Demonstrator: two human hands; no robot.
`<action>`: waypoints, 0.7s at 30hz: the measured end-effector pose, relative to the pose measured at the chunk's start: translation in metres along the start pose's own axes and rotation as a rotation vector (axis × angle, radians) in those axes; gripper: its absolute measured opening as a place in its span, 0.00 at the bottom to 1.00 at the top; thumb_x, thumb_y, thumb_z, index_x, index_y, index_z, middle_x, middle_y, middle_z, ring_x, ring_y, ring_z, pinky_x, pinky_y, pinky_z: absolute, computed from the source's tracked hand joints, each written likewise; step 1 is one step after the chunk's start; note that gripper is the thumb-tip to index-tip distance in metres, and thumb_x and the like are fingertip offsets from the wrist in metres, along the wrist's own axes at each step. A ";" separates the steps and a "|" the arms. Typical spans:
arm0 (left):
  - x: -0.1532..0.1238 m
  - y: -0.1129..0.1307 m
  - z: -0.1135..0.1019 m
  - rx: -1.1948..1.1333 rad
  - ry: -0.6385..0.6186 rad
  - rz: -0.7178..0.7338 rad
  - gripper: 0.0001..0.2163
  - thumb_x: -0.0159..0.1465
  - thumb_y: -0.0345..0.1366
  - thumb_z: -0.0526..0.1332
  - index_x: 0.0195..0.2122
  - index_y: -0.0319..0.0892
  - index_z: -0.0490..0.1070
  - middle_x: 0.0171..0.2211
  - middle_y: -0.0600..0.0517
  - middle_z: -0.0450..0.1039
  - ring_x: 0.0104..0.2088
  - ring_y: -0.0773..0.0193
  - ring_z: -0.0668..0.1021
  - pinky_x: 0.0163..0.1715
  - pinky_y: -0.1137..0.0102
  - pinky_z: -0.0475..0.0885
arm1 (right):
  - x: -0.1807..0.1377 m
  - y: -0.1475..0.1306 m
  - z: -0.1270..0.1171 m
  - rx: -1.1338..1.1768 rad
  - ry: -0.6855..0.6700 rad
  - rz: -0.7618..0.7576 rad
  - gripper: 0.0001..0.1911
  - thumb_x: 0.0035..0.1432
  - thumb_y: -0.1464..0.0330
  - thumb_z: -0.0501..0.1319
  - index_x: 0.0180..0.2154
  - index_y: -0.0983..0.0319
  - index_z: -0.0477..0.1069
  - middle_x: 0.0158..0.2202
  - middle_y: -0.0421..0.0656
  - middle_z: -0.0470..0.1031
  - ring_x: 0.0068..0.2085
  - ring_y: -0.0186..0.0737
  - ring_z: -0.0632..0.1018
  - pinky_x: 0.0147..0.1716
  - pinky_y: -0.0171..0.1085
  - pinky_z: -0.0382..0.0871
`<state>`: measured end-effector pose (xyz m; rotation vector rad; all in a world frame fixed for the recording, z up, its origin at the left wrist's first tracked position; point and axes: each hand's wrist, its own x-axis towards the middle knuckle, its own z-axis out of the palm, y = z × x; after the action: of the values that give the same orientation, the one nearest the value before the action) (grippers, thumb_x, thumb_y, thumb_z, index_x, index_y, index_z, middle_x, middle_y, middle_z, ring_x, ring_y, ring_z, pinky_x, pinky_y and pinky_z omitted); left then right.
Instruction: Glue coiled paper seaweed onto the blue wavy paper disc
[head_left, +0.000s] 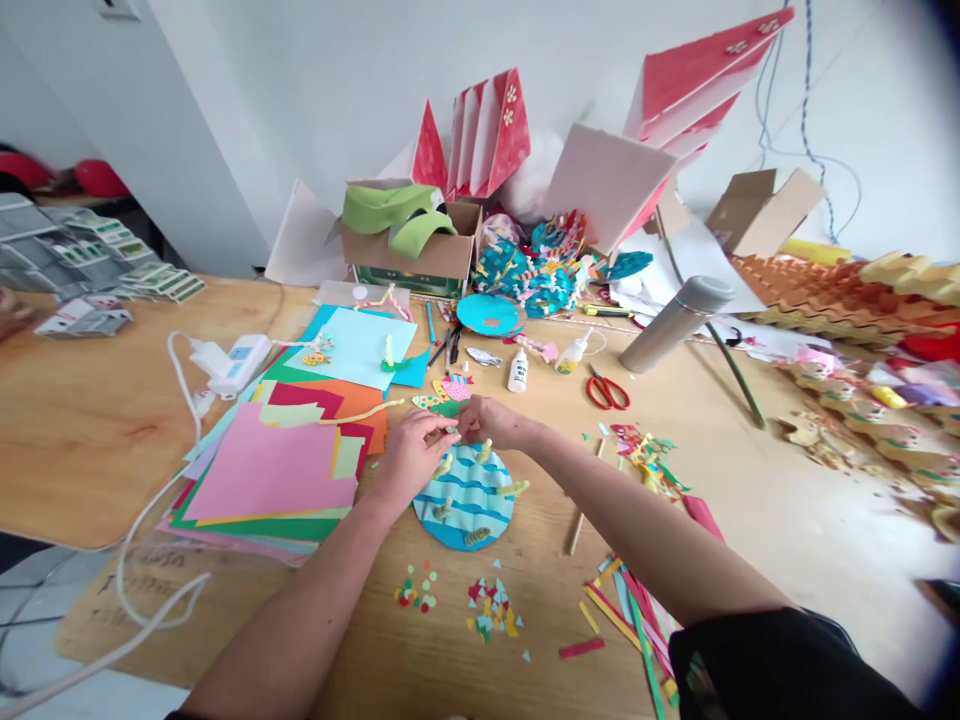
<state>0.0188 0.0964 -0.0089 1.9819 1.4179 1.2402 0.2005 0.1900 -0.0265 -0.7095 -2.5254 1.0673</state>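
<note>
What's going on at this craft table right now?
A person works with both bare hands at a wooden table. The left hand and right hand meet fingertip to fingertip at the far rim of a round blue paper disc with wavy layers; whatever they pinch is too small to tell. A stack of coloured paper sheets lies left of it, red-handled scissors and a white glue bottle beyond.
</note>
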 end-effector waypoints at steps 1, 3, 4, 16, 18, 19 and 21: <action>0.000 0.000 0.000 -0.003 0.001 0.003 0.05 0.56 0.27 0.67 0.34 0.41 0.78 0.32 0.49 0.77 0.36 0.61 0.78 0.36 0.67 0.73 | 0.000 0.001 0.000 0.010 -0.004 0.006 0.06 0.45 0.78 0.63 0.26 0.67 0.79 0.25 0.43 0.76 0.26 0.32 0.72 0.26 0.30 0.64; 0.000 -0.001 0.000 -0.005 0.011 0.018 0.03 0.56 0.27 0.67 0.30 0.40 0.77 0.30 0.50 0.77 0.33 0.62 0.77 0.35 0.68 0.73 | 0.000 0.003 0.001 0.029 -0.013 0.013 0.07 0.45 0.78 0.63 0.26 0.66 0.79 0.24 0.42 0.76 0.26 0.32 0.73 0.26 0.30 0.65; 0.000 -0.002 0.001 -0.004 0.017 0.030 0.03 0.56 0.27 0.67 0.28 0.40 0.76 0.28 0.51 0.77 0.32 0.63 0.77 0.35 0.69 0.73 | 0.000 0.004 0.001 0.035 -0.016 0.015 0.07 0.44 0.78 0.62 0.26 0.66 0.79 0.24 0.42 0.76 0.26 0.33 0.73 0.26 0.30 0.65; 0.002 -0.002 -0.005 0.196 0.013 0.137 0.09 0.58 0.29 0.66 0.22 0.40 0.70 0.24 0.51 0.73 0.31 0.62 0.74 0.33 0.69 0.68 | 0.003 0.004 -0.002 -0.012 -0.053 0.022 0.10 0.41 0.81 0.62 0.25 0.66 0.80 0.24 0.42 0.78 0.27 0.33 0.74 0.26 0.30 0.65; 0.002 -0.001 -0.006 0.218 0.006 0.147 0.09 0.58 0.29 0.65 0.22 0.40 0.70 0.25 0.51 0.73 0.31 0.62 0.74 0.33 0.68 0.68 | 0.003 0.003 -0.002 -0.015 -0.053 0.023 0.09 0.41 0.81 0.62 0.25 0.66 0.79 0.24 0.42 0.78 0.27 0.33 0.74 0.26 0.30 0.65; 0.002 0.000 -0.007 0.220 0.000 0.149 0.08 0.59 0.29 0.65 0.23 0.40 0.71 0.25 0.51 0.73 0.32 0.62 0.74 0.34 0.68 0.69 | 0.003 0.003 -0.002 -0.012 -0.049 0.023 0.09 0.41 0.81 0.62 0.25 0.66 0.79 0.24 0.42 0.78 0.27 0.33 0.74 0.26 0.30 0.65; 0.002 0.002 -0.008 0.208 -0.013 0.147 0.07 0.58 0.29 0.65 0.24 0.41 0.72 0.25 0.52 0.74 0.33 0.61 0.74 0.35 0.68 0.69 | 0.002 0.002 -0.002 0.008 -0.042 0.028 0.09 0.41 0.81 0.62 0.25 0.66 0.79 0.25 0.42 0.78 0.26 0.33 0.74 0.26 0.30 0.65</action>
<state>0.0136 0.0962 -0.0021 2.2650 1.4699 1.1784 0.2003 0.1937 -0.0262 -0.7295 -2.5518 1.1122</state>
